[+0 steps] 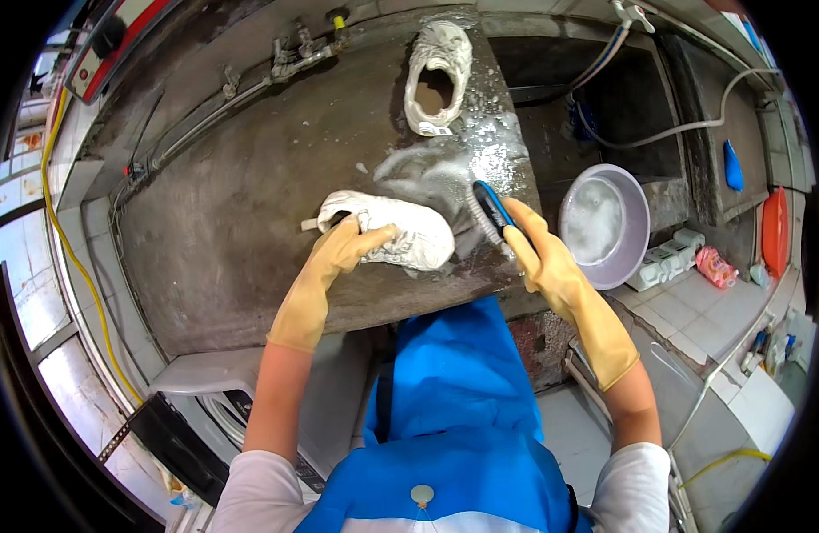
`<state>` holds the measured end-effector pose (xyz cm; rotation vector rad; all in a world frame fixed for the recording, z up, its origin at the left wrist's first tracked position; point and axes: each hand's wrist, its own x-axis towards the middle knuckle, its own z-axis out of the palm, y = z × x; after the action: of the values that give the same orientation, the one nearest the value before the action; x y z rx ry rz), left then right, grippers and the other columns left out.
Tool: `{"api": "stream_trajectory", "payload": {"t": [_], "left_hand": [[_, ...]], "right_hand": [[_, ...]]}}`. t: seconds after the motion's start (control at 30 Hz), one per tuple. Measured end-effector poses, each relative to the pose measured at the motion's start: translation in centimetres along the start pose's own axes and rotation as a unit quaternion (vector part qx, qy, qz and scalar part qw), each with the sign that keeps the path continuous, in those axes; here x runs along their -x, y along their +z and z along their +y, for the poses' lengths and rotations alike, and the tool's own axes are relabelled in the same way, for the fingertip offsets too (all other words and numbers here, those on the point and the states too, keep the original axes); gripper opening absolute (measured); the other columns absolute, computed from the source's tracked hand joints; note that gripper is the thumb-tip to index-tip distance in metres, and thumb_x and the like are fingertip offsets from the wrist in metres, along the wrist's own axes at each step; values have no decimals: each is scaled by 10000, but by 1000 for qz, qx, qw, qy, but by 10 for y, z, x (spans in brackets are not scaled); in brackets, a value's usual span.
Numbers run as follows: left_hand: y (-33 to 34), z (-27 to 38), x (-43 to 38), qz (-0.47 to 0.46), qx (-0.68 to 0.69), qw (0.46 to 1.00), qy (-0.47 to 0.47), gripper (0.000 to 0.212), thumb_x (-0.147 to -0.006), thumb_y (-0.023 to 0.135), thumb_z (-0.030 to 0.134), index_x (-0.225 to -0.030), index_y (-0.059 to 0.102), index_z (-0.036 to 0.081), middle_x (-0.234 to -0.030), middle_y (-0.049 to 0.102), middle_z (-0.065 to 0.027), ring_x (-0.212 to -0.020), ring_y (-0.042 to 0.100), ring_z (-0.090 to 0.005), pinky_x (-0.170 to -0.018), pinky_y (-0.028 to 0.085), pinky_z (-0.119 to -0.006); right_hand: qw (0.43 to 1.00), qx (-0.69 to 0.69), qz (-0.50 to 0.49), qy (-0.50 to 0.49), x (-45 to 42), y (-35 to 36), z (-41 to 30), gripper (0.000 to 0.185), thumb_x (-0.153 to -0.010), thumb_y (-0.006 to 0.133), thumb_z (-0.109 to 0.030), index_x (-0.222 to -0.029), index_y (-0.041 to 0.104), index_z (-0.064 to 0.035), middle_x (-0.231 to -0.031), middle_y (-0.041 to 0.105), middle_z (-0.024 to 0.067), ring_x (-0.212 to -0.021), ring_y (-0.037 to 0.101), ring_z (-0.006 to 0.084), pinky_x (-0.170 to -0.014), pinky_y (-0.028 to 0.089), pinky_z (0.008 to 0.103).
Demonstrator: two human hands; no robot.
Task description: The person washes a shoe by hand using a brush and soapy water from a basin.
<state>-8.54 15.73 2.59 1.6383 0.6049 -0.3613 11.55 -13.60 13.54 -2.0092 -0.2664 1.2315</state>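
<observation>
A wet white shoe [409, 233] lies on the dark stone counter [229, 200], its toe towards the right. My left hand [346, 246], in a yellow rubber glove, grips it at the ankle opening, with some fingers hidden at the shoe. In my gloved right hand [536, 246] is a scrub brush [492, 206] with a blue and black handle and pale bristles. The brush is apart from the shoe, over the wet counter. A second white shoe [442, 56] rests farther back, opening towards me. Suds [422, 166] spread between the two shoes.
A lilac basin [639, 220] of foamy water stands right of the counter, near a deep stone sink [636, 106] with a hose [689, 126]. Metal pipes with taps [302, 56] run along the back. White bottles [669, 256] and a pink pouch [716, 266] lie on the tiled ledge.
</observation>
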Motion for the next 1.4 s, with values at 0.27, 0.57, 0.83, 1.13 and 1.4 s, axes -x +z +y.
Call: {"api": "stream_trajectory", "payload": {"t": [0.27, 0.57, 0.83, 1.13, 1.4], "left_hand": [[12, 83, 2, 111, -369, 907, -171, 725, -941, 511, 673, -1265, 699, 52, -1242, 729, -248, -1169, 693, -423, -993, 531, -508], [43, 148, -57, -215, -579, 784, -63, 415, -830, 651, 411, -1091, 771, 111, -1048, 772, -169, -989, 731, -382, -856, 573, -471], [26, 157, -71, -248, -526, 803, -127, 472, -755, 752, 427, -1078, 777, 84, -1025, 780, -164, -959, 742, -331, -846, 565, -418], [7, 114, -67, -263, -356, 894, -66, 412, -790, 812, 265, -1128, 740, 41, -871, 738, -47, -770, 648, -177, -718, 512, -341], [1, 115, -65, -238, -416, 872, -93, 420, -762, 750, 170, -1171, 716, 77, -879, 733, -122, -828, 688, -231, -782, 527, -388]], "right_hand": [[955, -116, 267, 65, 35, -68, 78, 567, -1041, 656, -432, -1461, 570, -62, -775, 558, 39, -541, 517, 132, -508, 408, 299], [938, 200, 267, 96, -43, -109, 171, 416, -1050, 588, -262, -1323, 553, 50, -1067, 711, 351, -1009, 699, 526, -888, 543, 581], [933, 96, 338, 81, -1, -99, 164, 493, -1074, 563, -303, -1466, 490, -12, -1243, 662, 355, -1080, 698, 489, -899, 556, 541], [971, -163, 141, -107, 0, 76, 75, 626, -1061, 559, -425, -1554, 449, -55, -1486, 587, 258, -1391, 549, 414, -1164, 418, 482], [764, 408, 392, -310, 29, 160, 88, 163, -975, 626, -155, -1101, 667, -60, -1296, 723, 162, -743, 644, 134, -563, 519, 240]]}}
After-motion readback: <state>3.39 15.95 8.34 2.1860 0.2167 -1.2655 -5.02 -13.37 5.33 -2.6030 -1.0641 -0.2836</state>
